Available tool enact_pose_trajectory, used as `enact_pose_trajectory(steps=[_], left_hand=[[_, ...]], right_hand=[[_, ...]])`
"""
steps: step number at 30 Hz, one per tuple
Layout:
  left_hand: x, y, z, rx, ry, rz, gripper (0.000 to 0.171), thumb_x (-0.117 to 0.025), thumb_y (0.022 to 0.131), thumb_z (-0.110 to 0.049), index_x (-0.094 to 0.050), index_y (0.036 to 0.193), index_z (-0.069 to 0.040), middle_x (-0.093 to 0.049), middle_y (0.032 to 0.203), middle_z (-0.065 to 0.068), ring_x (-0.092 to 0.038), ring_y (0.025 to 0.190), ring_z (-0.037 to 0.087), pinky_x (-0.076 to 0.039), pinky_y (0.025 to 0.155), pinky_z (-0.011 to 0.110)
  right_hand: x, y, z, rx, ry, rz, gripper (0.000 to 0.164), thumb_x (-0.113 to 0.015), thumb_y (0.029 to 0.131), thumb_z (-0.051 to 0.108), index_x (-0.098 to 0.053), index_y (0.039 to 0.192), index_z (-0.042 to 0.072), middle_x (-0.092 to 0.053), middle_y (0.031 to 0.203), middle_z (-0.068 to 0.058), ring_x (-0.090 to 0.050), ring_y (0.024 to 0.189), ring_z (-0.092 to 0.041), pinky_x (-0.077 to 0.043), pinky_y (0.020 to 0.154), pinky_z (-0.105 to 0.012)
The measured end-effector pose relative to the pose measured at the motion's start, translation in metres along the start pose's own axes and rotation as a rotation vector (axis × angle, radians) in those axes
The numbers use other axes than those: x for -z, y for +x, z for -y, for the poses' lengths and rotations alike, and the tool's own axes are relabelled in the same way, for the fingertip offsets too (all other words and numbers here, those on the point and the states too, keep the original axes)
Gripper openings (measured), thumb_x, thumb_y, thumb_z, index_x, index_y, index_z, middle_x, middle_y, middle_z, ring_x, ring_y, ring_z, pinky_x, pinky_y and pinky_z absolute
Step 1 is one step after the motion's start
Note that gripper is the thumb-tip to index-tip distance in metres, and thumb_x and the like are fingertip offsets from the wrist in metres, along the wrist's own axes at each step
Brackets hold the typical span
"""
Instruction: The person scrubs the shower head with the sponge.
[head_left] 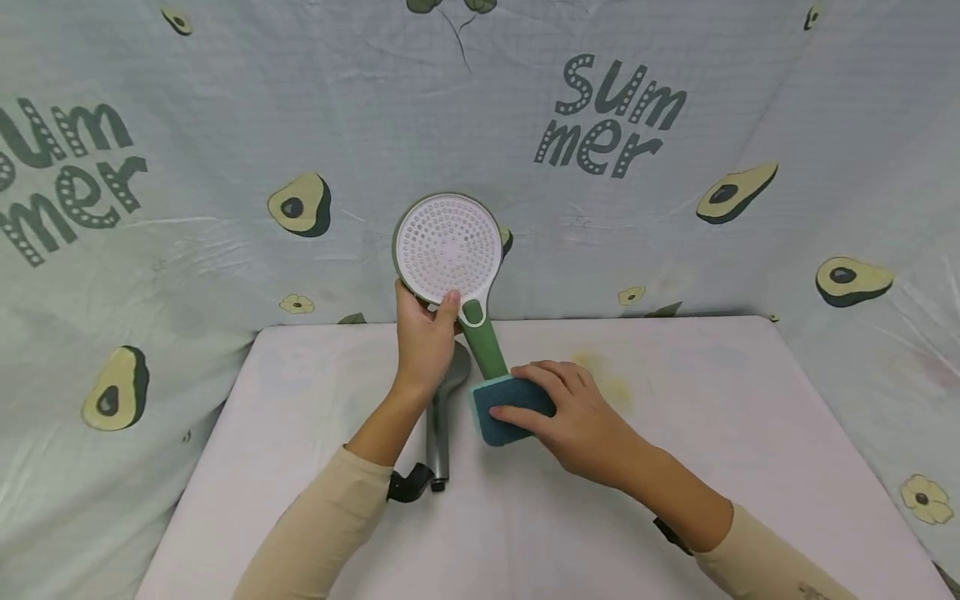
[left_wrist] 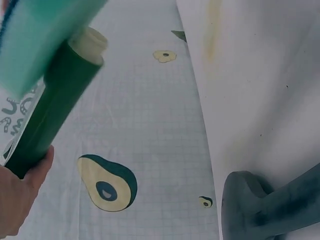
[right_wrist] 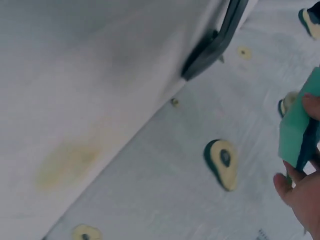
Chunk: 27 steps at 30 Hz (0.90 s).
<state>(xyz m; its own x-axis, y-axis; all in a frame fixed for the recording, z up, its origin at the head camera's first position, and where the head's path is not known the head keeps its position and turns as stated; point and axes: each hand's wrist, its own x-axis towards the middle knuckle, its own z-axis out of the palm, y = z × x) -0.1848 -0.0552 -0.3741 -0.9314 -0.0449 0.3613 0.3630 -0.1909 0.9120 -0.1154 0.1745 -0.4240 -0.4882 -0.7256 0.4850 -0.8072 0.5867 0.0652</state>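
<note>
My left hand (head_left: 423, 337) holds a green and white shower head (head_left: 448, 246) by the lower edge of its round head, thumb on the white nozzle face. The green handle slants down to the right. In the left wrist view, its open threaded end (left_wrist: 90, 45) shows close by the sponge. My right hand (head_left: 573, 417) grips a sponge (head_left: 510, 408), dark blue on one side and light green on the other, at the lower end of the handle. The right wrist view catches the sponge (right_wrist: 297, 125) at its right edge, pinched between fingers and thumb.
A grey shower head (head_left: 438, 417) lies on the white table (head_left: 637, 500) behind my left forearm. The table's far edge meets a hanging cloth (head_left: 375, 125) printed with avocados and lettering. A yellowish stain (head_left: 603, 379) marks the tabletop right of the sponge.
</note>
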Motion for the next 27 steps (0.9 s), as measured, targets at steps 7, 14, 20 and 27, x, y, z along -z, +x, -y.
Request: enact_pose_trajectory(steps=[7,14,20,27], left_hand=[[0.002,0.0,0.0,0.009,0.019,0.034,0.058,-0.047,0.107,0.001,-0.019,0.156,-0.009,-0.045,0.15,0.017,-0.056,0.133,0.025,-0.056,0.097,0.025],[0.002,-0.001,-0.001,-0.024,0.044,0.027,0.078,-0.04,0.107,0.006,0.002,0.166,-0.023,-0.027,0.166,0.003,-0.046,0.145,0.017,-0.044,0.117,0.034],[0.001,-0.003,-0.002,0.089,0.019,0.047,0.079,-0.036,0.11,-0.007,0.018,0.163,-0.029,-0.034,0.163,0.005,-0.066,0.109,0.013,-0.057,0.092,0.024],[-0.003,-0.003,0.001,0.165,0.02,0.075,0.114,-0.076,0.093,-0.019,0.013,0.163,-0.029,-0.051,0.141,0.012,-0.065,0.063,0.015,-0.058,0.06,0.027]], right_hand=[[0.008,-0.017,-0.026,-0.115,0.154,0.006,0.071,-0.084,0.085,0.007,-0.055,0.147,0.027,-0.041,0.155,-0.021,-0.044,0.14,-0.04,-0.051,0.106,-0.056],[0.019,-0.025,-0.039,-0.173,0.166,-0.03,0.071,-0.084,0.083,0.005,-0.056,0.146,0.023,-0.04,0.157,-0.022,-0.042,0.139,-0.043,-0.049,0.105,-0.057],[0.026,-0.028,-0.042,-0.218,0.168,-0.044,0.072,-0.084,0.082,0.006,-0.056,0.146,0.023,-0.039,0.158,-0.02,-0.041,0.139,-0.041,-0.049,0.103,-0.055],[0.028,-0.028,-0.04,-0.239,0.178,-0.042,0.07,-0.083,0.085,0.007,-0.055,0.147,0.024,-0.038,0.159,-0.019,-0.04,0.141,-0.04,-0.048,0.105,-0.056]])
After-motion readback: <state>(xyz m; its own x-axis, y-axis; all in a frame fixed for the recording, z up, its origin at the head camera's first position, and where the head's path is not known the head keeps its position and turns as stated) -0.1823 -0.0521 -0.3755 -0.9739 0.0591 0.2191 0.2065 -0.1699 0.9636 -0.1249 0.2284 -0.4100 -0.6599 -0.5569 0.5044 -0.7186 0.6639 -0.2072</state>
